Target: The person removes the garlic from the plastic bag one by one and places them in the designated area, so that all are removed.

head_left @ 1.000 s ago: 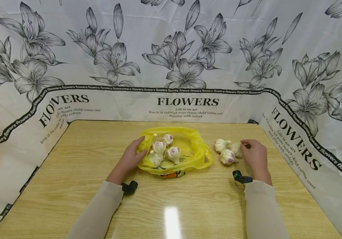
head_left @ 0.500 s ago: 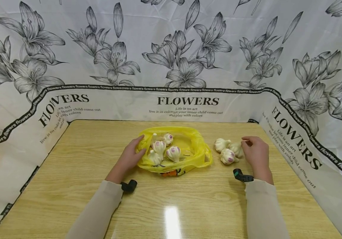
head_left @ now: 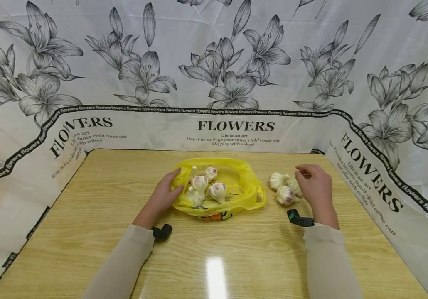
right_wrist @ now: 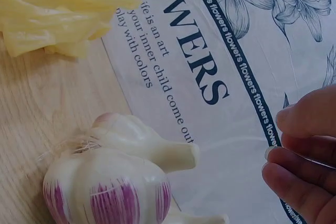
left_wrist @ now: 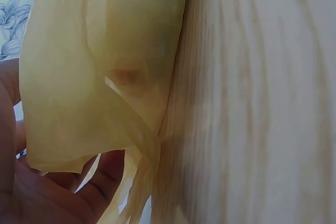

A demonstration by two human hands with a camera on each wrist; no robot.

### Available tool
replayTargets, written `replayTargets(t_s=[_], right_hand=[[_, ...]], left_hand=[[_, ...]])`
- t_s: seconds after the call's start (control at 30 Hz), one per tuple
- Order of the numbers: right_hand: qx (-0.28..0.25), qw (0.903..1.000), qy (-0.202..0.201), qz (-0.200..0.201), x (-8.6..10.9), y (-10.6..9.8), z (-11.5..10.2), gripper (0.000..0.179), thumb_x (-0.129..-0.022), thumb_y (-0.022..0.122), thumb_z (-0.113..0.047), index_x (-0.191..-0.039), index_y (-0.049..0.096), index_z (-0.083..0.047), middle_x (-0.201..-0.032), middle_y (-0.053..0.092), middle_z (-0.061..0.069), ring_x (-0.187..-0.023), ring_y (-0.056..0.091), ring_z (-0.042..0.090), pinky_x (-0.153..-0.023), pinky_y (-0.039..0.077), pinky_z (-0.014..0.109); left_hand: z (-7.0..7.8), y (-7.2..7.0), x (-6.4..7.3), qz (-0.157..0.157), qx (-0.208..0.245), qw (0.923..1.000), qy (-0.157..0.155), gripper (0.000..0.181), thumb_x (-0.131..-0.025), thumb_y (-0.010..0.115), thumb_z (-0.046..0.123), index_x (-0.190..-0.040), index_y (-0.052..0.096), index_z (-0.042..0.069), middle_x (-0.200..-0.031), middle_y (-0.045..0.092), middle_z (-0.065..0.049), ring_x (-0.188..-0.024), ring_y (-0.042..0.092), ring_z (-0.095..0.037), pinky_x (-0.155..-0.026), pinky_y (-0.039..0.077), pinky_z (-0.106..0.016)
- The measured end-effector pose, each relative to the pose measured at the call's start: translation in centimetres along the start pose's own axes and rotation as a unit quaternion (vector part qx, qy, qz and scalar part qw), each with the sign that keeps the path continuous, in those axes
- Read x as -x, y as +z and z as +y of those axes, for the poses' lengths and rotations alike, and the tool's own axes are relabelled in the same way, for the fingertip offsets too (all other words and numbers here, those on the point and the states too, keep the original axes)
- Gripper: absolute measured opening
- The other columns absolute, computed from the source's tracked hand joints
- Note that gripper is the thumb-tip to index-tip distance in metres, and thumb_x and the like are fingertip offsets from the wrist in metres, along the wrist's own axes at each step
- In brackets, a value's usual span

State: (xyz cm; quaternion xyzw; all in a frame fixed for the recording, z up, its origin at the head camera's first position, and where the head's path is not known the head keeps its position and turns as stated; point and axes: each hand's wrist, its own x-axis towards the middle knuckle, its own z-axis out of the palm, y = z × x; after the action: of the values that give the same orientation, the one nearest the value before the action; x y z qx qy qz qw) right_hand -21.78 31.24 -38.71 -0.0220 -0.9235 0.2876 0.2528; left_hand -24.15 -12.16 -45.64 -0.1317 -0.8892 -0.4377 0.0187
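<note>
A yellow plastic bag (head_left: 247,182) lies spread on the table with its mouth up. Several garlic bulbs (head_left: 217,192) with purple streaks are inside it. My left hand (head_left: 163,195) holds the bag's left side, and the left wrist view shows the thin yellow film (left_wrist: 94,77) at its fingers. To the right of the bag, three garlic bulbs (head_left: 285,195) sit close together on the table. My right hand (head_left: 316,187) hovers just beside them, its fingers loosely bent and holding nothing. The right wrist view shows its fingertips (right_wrist: 278,174) apart from a purple-streaked bulb (right_wrist: 107,192).
The wooden table (head_left: 98,195) is bordered at the back and sides by a white floral cloth (head_left: 154,128) printed with lettering. Each wrist wears a small black camera mount (head_left: 300,218). Light glares off the table's front middle.
My right hand has shifted slightly left and up over the edge of the loose bulbs. The left hand, the bag and the garlic have stayed put.
</note>
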Motion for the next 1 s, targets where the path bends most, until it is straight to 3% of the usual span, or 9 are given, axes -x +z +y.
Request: replayTargets(t_s=[0.47, 1.0], right_hand=[[-0.028, 0.9972, -0.069, 0.005, 0.2, 1.3, -2.4, 0.023, -0.093, 0.062, -0.012, -0.112, 0.070, -0.002, -0.114, 0.066, 0.019, -0.096, 0.066, 0.034, -0.082, 0.055, 0.048], [-0.042, 0.9946, -0.087, -0.038, 0.7, 3.0, -3.6, 0.025, -0.093, 0.064, -0.015, -0.115, 0.069, -0.004, -0.116, 0.065, 0.017, -0.097, 0.066, 0.034, -0.081, 0.056, 0.049]], left_hand=[[0.0, 0.1, -0.1, 0.001, -0.006, 1.0000, 0.006, 0.064, -0.098, 0.055, 0.029, -0.154, 0.027, 0.016, -0.151, 0.037, -0.017, -0.141, 0.035, -0.037, -0.114, 0.031, -0.055], [0.1, 0.1, -0.1, -0.002, -0.009, 0.9999, 0.012, 0.065, -0.098, 0.055, 0.028, -0.154, 0.027, 0.014, -0.151, 0.037, -0.018, -0.141, 0.035, -0.037, -0.114, 0.030, -0.054]])
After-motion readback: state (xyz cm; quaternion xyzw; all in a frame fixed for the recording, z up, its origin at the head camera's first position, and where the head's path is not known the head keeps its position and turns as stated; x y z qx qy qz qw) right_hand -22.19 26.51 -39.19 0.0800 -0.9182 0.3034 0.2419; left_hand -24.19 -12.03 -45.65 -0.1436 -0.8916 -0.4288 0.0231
